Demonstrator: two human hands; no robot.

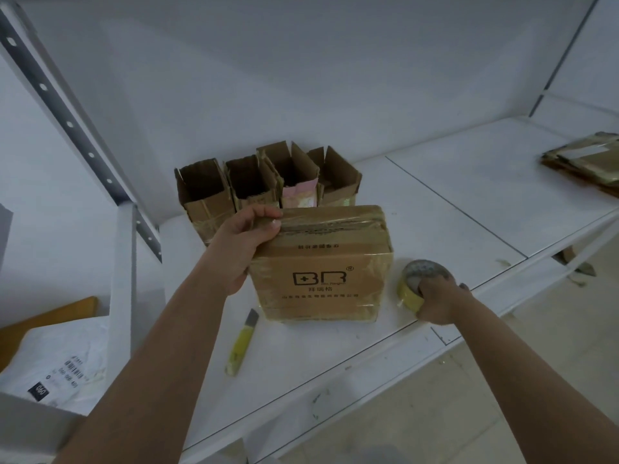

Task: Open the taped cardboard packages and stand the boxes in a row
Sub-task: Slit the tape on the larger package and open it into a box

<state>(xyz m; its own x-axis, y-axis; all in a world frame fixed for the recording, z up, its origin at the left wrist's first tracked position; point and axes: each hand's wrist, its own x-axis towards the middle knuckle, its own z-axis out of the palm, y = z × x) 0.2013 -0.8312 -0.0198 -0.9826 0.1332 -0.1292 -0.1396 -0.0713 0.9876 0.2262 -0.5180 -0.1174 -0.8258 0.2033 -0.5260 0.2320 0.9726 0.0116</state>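
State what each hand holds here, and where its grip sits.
Left hand grips the taped box at its top left corner. Right hand grips the tape roll, fingers in its core.

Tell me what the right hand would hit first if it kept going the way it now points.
The right hand already grips the yellow tape roll, so that comes first. Beyond the roll, its line runs up over the bare white shelf toward the back wall and looks free, though depth is unclear.
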